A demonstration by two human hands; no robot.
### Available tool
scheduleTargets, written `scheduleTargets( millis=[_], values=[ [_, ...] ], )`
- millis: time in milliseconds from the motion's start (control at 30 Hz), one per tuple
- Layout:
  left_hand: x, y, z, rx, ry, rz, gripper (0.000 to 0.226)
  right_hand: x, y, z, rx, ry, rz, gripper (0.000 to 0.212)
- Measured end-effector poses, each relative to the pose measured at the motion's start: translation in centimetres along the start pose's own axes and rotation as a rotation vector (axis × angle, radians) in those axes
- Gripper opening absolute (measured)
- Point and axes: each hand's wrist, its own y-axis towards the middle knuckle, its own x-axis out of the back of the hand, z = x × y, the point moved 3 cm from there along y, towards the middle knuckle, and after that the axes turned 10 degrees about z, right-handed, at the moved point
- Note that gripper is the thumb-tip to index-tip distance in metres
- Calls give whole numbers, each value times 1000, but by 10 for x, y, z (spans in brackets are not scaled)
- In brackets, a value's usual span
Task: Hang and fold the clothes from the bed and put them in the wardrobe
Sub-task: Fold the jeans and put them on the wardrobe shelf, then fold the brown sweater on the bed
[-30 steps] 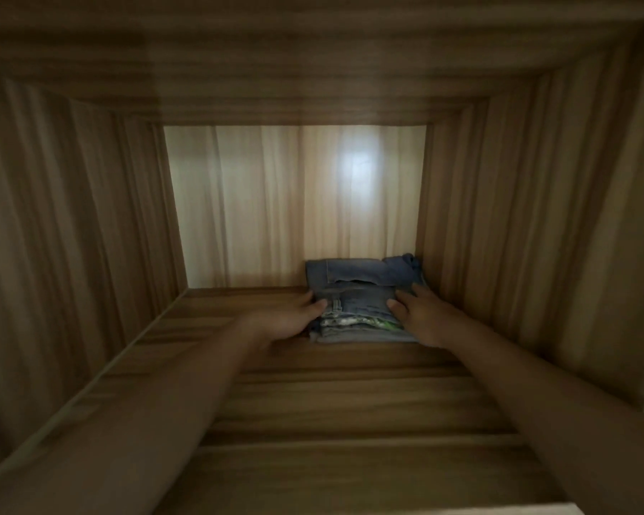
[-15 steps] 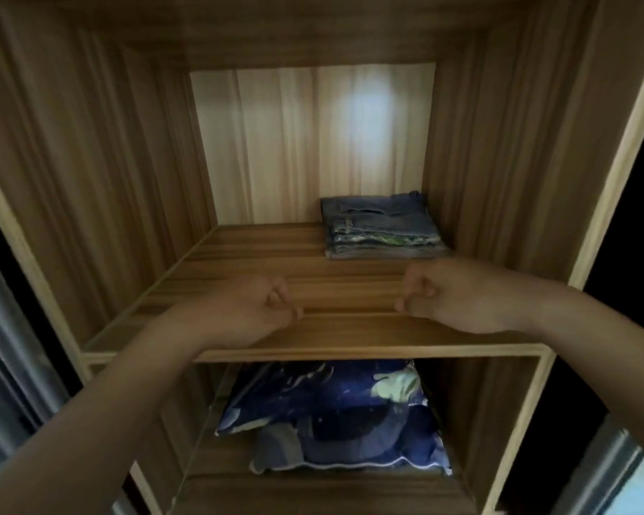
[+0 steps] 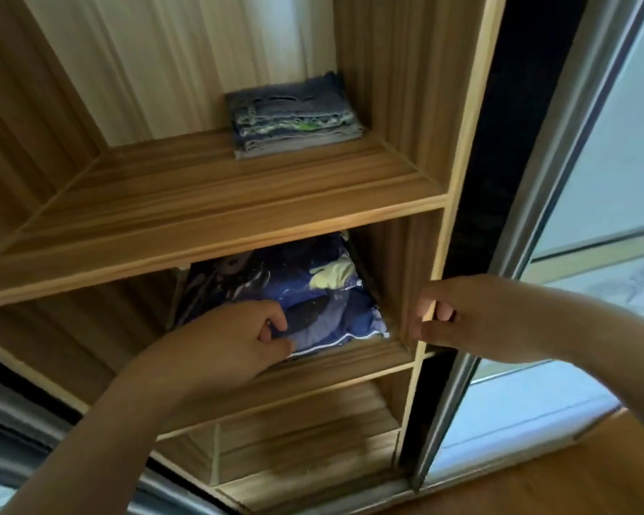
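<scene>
A stack of folded clothes (image 3: 294, 115), jeans on top, lies at the back right of the wardrobe's upper wooden shelf (image 3: 201, 217). Both my hands are out of that compartment and lower down. My left hand (image 3: 235, 340) hangs with fingers curled in front of the shelf below and holds no clothing. My right hand (image 3: 461, 317) is loosely closed beside the wardrobe's right side panel (image 3: 458, 180), with nothing in it.
A dark blue patterned pillow or bedding (image 3: 313, 291) fills the right of the lower shelf, just behind my left hand. A metal-framed sliding door with frosted glass (image 3: 610, 180) stands at the right. Wooden floor (image 3: 536, 477) shows at the bottom right.
My hands let go of the folded stack, drew back out of the upper compartment and dropped to the lower shelf's level. The view has pulled back and tilted right.
</scene>
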Motion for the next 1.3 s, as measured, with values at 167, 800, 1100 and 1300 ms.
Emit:
scheduleTargets(
  millis=[167, 800, 1100, 1300],
  values=[
    [-38, 37, -56, -115, 151, 116, 21, -28, -29, -57, -158, 36, -12, 34],
    [-234, 151, -435, -718, 560, 427, 38, -114, -230, -364, -781, 471, -118, 39],
    [-312, 172, -602, -901, 618, 448, 36, -125, -329, -468, -977, 556, -221, 37],
    [-372, 176, -713, -1071, 746, 501, 40, -138, -393, -520, -1137, 612, -334, 39]
  ],
)
